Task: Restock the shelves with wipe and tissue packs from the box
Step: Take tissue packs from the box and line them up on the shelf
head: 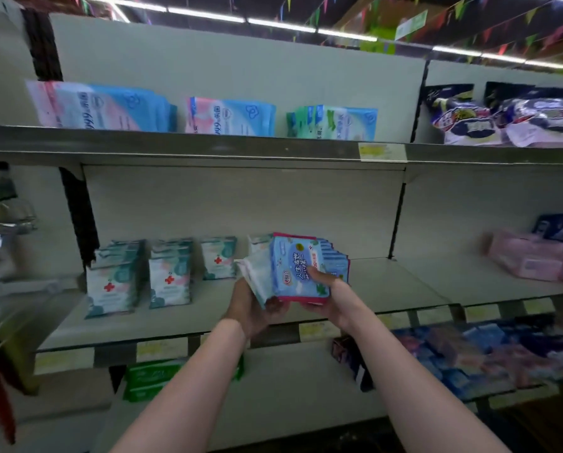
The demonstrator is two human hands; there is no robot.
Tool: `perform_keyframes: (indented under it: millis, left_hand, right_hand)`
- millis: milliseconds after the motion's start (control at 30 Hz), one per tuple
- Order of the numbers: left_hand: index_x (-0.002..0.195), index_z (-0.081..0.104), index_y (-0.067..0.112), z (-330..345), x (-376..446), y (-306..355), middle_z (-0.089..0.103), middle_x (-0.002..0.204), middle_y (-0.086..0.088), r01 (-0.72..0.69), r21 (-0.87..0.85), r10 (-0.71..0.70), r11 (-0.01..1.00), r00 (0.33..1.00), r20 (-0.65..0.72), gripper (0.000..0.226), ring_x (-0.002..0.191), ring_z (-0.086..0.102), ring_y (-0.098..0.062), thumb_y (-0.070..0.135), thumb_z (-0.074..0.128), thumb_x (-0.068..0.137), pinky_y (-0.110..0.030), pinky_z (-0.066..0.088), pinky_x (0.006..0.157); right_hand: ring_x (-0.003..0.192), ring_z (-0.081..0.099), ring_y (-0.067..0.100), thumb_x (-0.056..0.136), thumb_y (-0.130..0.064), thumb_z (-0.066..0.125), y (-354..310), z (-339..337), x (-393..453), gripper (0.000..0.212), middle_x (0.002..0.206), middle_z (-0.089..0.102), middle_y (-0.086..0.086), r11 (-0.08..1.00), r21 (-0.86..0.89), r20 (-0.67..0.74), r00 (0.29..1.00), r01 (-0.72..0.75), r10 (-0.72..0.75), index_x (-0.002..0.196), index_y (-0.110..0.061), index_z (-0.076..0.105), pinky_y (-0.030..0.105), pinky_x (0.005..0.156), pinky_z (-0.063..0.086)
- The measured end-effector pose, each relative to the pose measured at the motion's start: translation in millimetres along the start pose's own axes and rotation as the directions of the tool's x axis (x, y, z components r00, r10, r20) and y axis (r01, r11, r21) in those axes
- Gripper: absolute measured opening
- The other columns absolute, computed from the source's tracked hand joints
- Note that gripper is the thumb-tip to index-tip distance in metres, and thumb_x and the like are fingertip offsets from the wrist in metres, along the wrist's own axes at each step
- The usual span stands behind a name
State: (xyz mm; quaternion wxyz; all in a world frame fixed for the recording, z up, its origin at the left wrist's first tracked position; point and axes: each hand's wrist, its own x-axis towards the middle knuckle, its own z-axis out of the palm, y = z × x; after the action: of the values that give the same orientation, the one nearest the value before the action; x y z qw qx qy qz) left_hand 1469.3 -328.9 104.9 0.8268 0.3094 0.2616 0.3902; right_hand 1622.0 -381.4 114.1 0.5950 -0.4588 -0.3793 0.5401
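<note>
Left hand (252, 305) and right hand (327, 294) grip fanned packs (298, 268): light, soft, slippery; best clamped at bottom edges.

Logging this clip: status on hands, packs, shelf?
Left hand and right hand both gripping blue wipe packs. Held over middle shelf. Nothing blocking the bare spot.

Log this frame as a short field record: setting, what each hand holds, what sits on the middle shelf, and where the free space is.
setting: shop aisle, grey metal shelving
left hand: grips white and pale-blue soft packs from below
right hand: holds a stack of blue plastic wipe packs with pink edges, thumb on the front
middle shelf: three rows of white and teal packs with a red cross, standing upright at left
free space: bare shelf right of the hands
box: not in view
</note>
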Motion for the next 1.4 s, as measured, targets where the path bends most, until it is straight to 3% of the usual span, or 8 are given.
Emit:
perform_keyframes:
  millis: [267,467,600,733,833,1067,1200,1400]
  left_hand:
    - [0.121,0.055,0.001,-10,67,-15,0.064,0.112,-0.018,-0.253,0.079,0.264,0.964,0.943,-0.201,0.032,0.089,0.064,-0.029,0.002,0.055,0.088,-0.039,0.057,0.071]
    - [0.122,0.054,0.003,-18,82,-19,0.065,0.097,-0.013,-0.308,0.402,0.453,0.863,0.822,-0.343,0.038,0.076,0.061,-0.023,-0.004,0.061,0.085,-0.033,0.052,0.071]
    - [0.126,0.048,0.004,-22,90,-20,0.06,0.113,-0.019,-0.273,0.29,0.368,0.917,0.86,-0.353,0.03,0.084,0.061,-0.029,0.011,0.047,0.097,-0.048,0.05,0.084]
    - [0.117,0.053,0.003,-4,94,-27,0.065,0.103,-0.014,-0.201,0.21,0.246,0.957,0.945,-0.217,0.028,0.082,0.066,-0.025,0.021,0.04,0.1,-0.04,0.054,0.073]
    - [0.116,0.059,0.004,7,95,-36,0.069,0.106,-0.015,-0.175,0.349,0.203,0.921,0.978,-0.045,0.029,0.083,0.07,-0.024,0.017,0.057,0.091,-0.033,0.059,0.068]
    - [0.11,0.058,0.008,-12,94,-30,0.068,0.107,-0.015,-0.087,0.608,0.205,0.789,0.971,-0.126,0.036,0.085,0.067,-0.025,0.001,0.07,0.077,-0.035,0.055,0.076]
    - [0.097,0.061,0.02,-6,94,-24,0.071,0.096,-0.002,-0.058,0.705,0.136,0.706,0.989,-0.055,0.029,0.077,0.068,-0.012,0.001,0.071,0.077,-0.023,0.056,0.063]
    - [0.108,0.064,0.003,1,108,-32,0.067,0.102,-0.009,-0.005,0.72,0.197,0.693,0.963,-0.184,0.034,0.083,0.064,-0.019,0.01,0.075,0.077,-0.02,0.05,0.061]
  right_hand:
    - [0.105,0.064,0.027,0.088,-0.025,0.062,15,-57,54,0.038,0.119,0.066,0.008,0.998,-0.058,-0.036,0.999,0.023,-0.025,0.124,-0.016,0.053,0.037,0.072,0.058]
    - [0.093,0.066,0.024,0.088,-0.011,0.06,27,-90,71,0.033,0.108,0.068,0.008,0.998,0.061,-0.07,0.997,-0.006,0.011,0.12,-0.014,0.054,0.033,0.071,0.056]
    - [0.091,0.067,0.023,0.089,-0.01,0.058,34,-92,74,0.03,0.108,0.069,0.008,0.991,0.137,-0.036,0.999,-0.016,0.021,0.118,-0.012,0.056,0.033,0.074,0.057]
    - [0.084,0.069,0.017,0.092,-0.014,0.055,40,-73,79,0.029,0.102,0.069,0.004,0.971,0.239,-0.066,0.998,0.01,0.006,0.121,-0.012,0.055,0.029,0.067,0.058]
    - [0.094,0.067,0.02,0.094,-0.027,0.052,51,-61,86,0.042,0.115,0.065,0.009,0.98,0.198,-0.101,0.995,0.008,0.012,0.133,-0.013,0.045,0.032,0.073,0.056]
    - [0.094,0.066,0.02,0.064,-0.025,0.079,49,-92,79,0.074,0.115,0.067,0.01,0.997,-0.075,-0.11,0.994,-0.016,0.008,0.128,-0.007,0.048,0.025,0.065,0.052]
    - [0.085,0.064,0.014,0.084,-0.012,0.067,32,-114,76,0.028,0.106,0.068,0.005,0.974,-0.218,-0.066,0.996,-0.067,0.054,0.111,-0.014,0.058,0.019,0.062,0.048]
    - [0.089,0.066,0.021,0.083,-0.007,0.067,26,-129,86,0.033,0.099,0.069,0.004,0.9,-0.372,-0.02,0.971,-0.228,0.238,0.115,-0.004,0.06,0.031,0.074,0.055]
